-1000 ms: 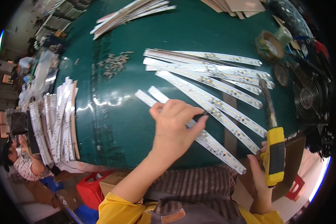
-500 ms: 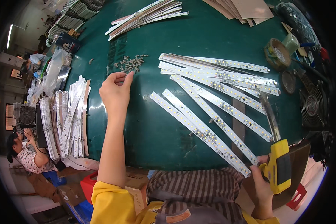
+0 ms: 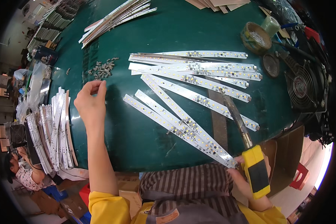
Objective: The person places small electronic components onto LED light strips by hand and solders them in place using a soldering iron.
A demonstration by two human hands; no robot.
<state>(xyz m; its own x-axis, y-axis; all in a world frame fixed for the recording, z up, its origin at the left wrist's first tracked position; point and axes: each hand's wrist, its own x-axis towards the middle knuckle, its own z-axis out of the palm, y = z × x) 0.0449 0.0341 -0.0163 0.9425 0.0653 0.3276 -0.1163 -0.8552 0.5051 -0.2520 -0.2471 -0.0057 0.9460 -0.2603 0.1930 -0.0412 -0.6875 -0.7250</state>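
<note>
My left hand (image 3: 91, 105) is at the near side of a small heap of little grey metal pieces (image 3: 102, 70), thumb and forefinger pinched together; anything between the fingertips is too small to make out. My right hand (image 3: 244, 183) grips a soldering iron (image 3: 256, 170) by its yellow and black handle, with the metal barrel pointing up and left across the white LED strips (image 3: 201, 98). Beside the handle, the fingers of that hand touch the near ends of the lowest LED strips (image 3: 175, 128), which meet in a narrow fan. Small parts sit on these strips.
Bundled strips (image 3: 115, 20) lie at the far left, and stacked strips (image 3: 56, 130) by the left edge. To the right are a round tub (image 3: 255, 39), a small dark dish (image 3: 270, 65) and a fan (image 3: 302, 89). Another person (image 3: 28, 173) sits at the far left.
The whole view has shifted. My left hand has drawn slightly back from the heap. The soldering iron has moved left over the strips, and the lowest strips' near ends have come together.
</note>
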